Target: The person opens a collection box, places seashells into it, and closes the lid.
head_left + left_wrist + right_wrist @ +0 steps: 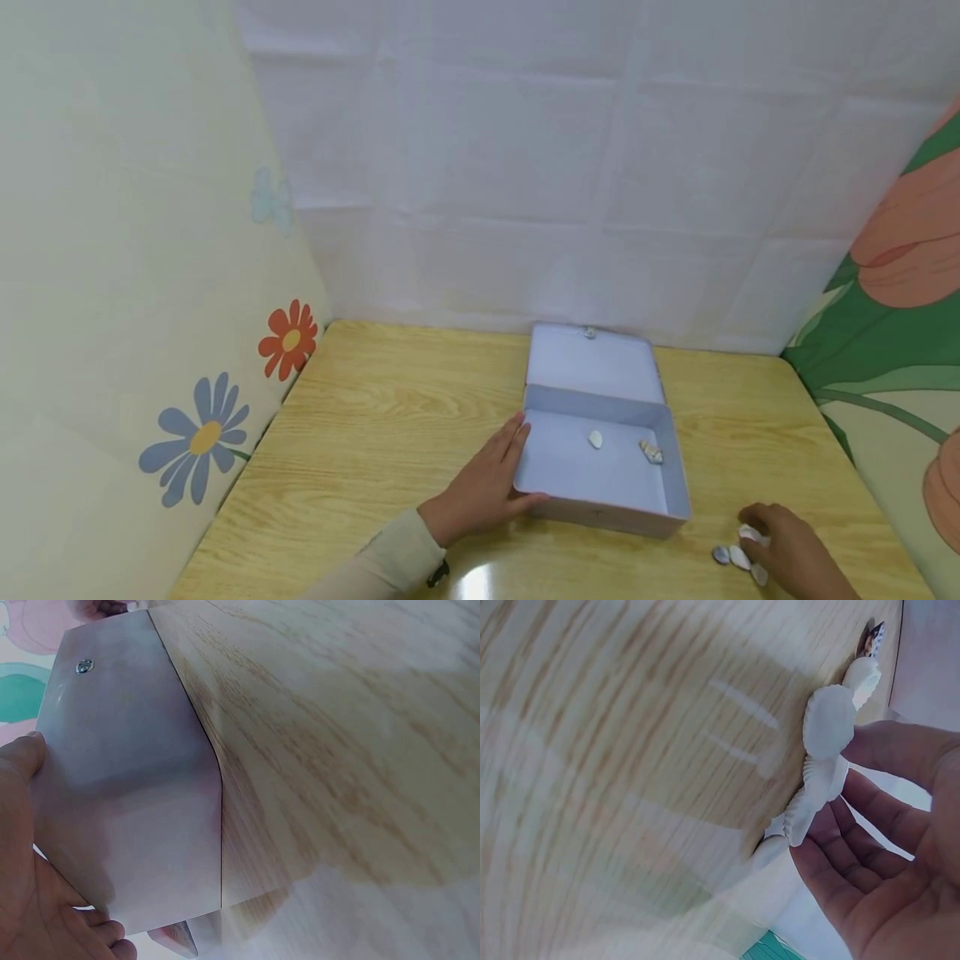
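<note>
A pale metal box (607,515) sits on the table with its lid (592,362) swung back behind it. My left hand (480,487) grips its front left corner, thumb along the front and fingers on the left side. Inside lie a small white seashell (596,439) and a brownish spiral shell (651,452). To the right of the box, my right hand (798,552) has thumb and fingers around a ribbed white seashell (810,796) in a small group of shells. A rounded white shell (829,722) lies by the thumb, and a dark shell (721,555) is at the group's left.
The wood-grain table (390,400) carries the box and shells. A white cloth (480,167) hangs behind it. Flower-printed panels stand on the left (112,333) and right (900,350). A round clasp (85,666) sits on the box's front.
</note>
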Available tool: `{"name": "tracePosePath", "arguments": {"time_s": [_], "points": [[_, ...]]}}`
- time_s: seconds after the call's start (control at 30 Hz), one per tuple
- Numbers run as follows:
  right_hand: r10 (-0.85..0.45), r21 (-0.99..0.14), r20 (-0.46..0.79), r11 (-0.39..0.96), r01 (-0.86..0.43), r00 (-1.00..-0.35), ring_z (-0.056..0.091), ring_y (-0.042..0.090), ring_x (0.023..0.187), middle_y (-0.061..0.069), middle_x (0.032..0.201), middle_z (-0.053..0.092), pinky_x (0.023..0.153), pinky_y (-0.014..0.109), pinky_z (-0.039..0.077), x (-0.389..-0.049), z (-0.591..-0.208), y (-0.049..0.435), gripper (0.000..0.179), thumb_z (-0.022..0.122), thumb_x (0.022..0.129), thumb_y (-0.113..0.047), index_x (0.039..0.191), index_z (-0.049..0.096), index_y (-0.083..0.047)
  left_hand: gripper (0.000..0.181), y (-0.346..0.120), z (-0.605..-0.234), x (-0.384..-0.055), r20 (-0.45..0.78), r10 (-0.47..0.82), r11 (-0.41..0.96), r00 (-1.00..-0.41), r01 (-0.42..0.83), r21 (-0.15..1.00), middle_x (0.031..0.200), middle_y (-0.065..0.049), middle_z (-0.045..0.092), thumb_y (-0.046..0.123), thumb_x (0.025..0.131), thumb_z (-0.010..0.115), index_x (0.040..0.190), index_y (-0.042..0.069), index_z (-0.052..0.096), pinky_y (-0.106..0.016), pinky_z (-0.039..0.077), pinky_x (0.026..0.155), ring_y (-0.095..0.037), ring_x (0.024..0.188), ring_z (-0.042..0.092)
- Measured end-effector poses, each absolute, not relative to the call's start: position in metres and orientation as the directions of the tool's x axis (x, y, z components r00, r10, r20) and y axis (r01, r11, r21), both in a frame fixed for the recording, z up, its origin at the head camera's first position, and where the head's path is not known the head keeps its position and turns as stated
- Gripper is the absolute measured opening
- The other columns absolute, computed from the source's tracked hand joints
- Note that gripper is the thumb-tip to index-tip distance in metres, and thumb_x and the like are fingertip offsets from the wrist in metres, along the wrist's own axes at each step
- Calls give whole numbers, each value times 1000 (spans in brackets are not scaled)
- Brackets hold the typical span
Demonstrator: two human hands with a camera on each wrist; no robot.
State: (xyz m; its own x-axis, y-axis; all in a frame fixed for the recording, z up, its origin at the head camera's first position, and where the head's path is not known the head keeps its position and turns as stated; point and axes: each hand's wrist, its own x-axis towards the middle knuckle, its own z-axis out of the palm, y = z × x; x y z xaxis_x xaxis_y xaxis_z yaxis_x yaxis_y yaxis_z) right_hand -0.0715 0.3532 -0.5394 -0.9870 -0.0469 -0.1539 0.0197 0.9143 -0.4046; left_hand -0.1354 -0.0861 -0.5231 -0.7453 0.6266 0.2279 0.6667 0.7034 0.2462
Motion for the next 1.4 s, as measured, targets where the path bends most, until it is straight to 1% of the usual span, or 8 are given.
{"name": "tracePosePath", "arguments": {"time_s": [0.23,0.4,0.7,0.83,0.97,1.17,1.27,1.4], "points": [[-59,-404,-156,915,9,-986,62,27,87,4,93,65,76,49,52,-72,-540,353,27,75,83,-14,101,66,4,100,-86,-524,-136,239,628,702,-740,672,236,160,-21,8,69,91,44,153,-5,17,-40,22,117,-30,147,13],[-38,-397,-176,917,36,-984,62,24,86,3,92,64,75,47,52,-73,-538,351,24,74,83,-13,101,66,2,100,-86,-523,-135,247,633,698,-733,679,228,160,-22,9,68,91,46,152,-6,18,-40,22,117,-30,147,14],[-36,-408,-188,912,44,-982,58,16,80,0,88,61,69,39,51,-74,-534,347,18,71,87,-14,99,66,-1,100,-87,-524,-136,261,631,698,-730,682,219,160,-22,11,69,91,45,152,-6,18,-40,24,116,-31,147,16],[-32,-423,-184,905,50,-982,60,18,82,2,89,62,70,40,52,-79,-531,346,18,70,88,-13,100,67,-1,100,-87,-524,-136,260,635,694,-727,685,221,159,-23,11,68,91,45,152,-6,18,-40,23,116,-31,146,16],[-70,-407,-86,913,-29,-994,62,23,85,4,90,64,72,44,53,-82,-523,344,18,72,86,-9,101,68,1,100,-87,-523,-135,256,638,693,-726,686,222,159,-23,12,68,91,46,152,-6,18,-39,23,116,-31,146,16],[-144,-362,102,916,-171,-984,62,23,81,4,88,64,69,42,53,-85,-507,336,18,74,84,-7,99,69,1,100,-86,-523,-135,270,639,689,-721,692,218,159,-24,12,68,91,45,152,-7,19,-39,23,116,-31,146,16],[-162,-358,150,911,-206,-975,63,25,82,6,90,65,70,44,54,-90,-500,330,20,74,84,-7,100,69,1,100,-86,-523,-135,277,638,689,-718,693,212,159,-24,13,68,91,46,151,-7,20,-39,23,116,-32,146,17],[-175,-364,169,903,-227,-970,63,26,83,5,91,64,71,46,54,-98,-492,322,21,74,85,-7,102,69,2,99,-87,-521,-134,289,638,688,-714,697,203,158,-25,15,67,91,47,151,-8,21,-40,25,116,-33,145,19]]}}
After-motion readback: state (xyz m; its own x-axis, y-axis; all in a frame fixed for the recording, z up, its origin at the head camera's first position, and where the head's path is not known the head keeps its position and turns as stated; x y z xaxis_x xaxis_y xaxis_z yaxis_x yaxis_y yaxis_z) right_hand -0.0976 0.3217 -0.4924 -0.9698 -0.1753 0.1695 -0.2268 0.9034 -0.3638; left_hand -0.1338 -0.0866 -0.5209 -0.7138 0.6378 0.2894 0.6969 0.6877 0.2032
